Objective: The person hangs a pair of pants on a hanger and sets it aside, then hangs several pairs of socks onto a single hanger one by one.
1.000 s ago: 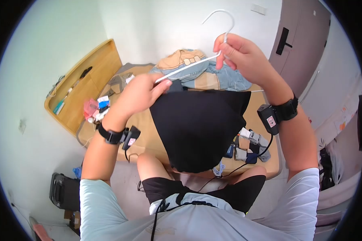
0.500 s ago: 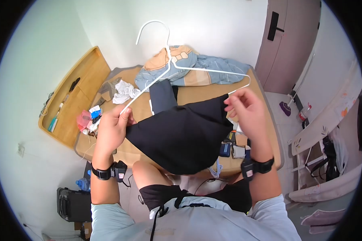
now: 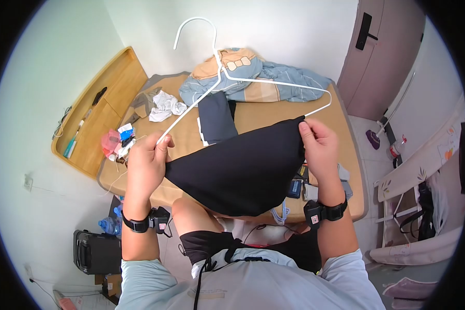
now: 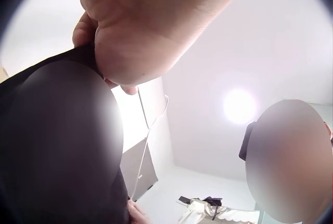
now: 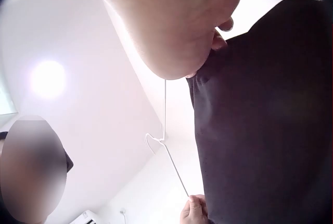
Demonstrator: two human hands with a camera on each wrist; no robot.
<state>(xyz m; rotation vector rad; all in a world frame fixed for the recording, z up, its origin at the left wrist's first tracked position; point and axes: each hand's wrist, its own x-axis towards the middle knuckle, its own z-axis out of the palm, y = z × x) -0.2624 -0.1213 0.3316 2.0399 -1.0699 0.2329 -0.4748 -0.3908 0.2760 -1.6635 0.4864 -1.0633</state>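
A black cloth garment [image 3: 237, 173] hangs stretched between both hands, its upper edge slanting up to the right. The left hand [image 3: 147, 163] pinches the garment's left corner together with the lower left end of a white hanger [image 3: 271, 81]. At the right corner, the right hand [image 3: 321, 150] pinches the cloth near the hanger's right end, with the thumb in front. The hanger's hook stands up above the bed. In the left wrist view the left hand [image 4: 140, 31] is over the black cloth [image 4: 62, 140]; the right wrist view shows the right hand [image 5: 171, 21] gripping the cloth [image 5: 265, 120].
Behind the hands is a bed [image 3: 263, 116] with a folded dark garment [image 3: 217, 118], a bunched quilt [image 3: 294, 82], a white cloth [image 3: 166, 106] and small items near its right front edge. A black case [image 3: 95, 251] stands on the floor at left.
The hanger has swung from the right hand's raised hold to lie across behind the cloth. The right hand has come down to the right corner and now pinches it; the cloth is pulled tauter.
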